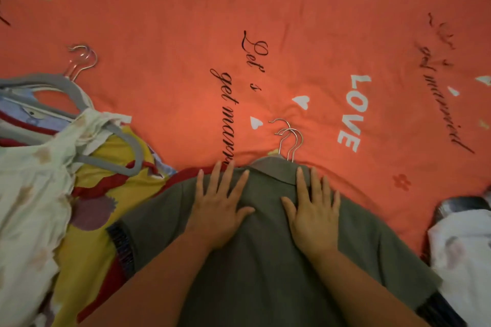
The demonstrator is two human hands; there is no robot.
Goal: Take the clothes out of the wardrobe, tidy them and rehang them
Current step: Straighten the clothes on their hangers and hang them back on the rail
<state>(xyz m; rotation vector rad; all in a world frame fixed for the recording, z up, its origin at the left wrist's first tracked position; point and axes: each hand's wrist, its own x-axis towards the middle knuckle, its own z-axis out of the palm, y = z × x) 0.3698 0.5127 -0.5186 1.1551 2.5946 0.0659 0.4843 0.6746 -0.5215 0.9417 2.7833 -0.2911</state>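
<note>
The clothes are already out of the wardrobe, which is not in view, and they lie on the bed [186, 21] with the orange-red cover. The person works on a grey-green shirt [260, 260], spread at the near edge of the bed with its collar pointing away. Both hands are open and press flat on its chest, fingers straight and gripping nothing: the left hand [220, 207] on one side of the collar, the right hand [313, 212] on the other. This looks like the smoothing step. Several metal hooks [288, 138] come out at the collar, so the shirt seems to sit on a hanger already, perhaps with other garments under it. At the left edge of the bed a pile of clothes [87, 194] with grey hangers [61, 87] is not yet tidy. At the right edge lies a white garment [459, 247]. The tidying is probably only partly done, and all the rehanging in the wardrobe is left.
</note>
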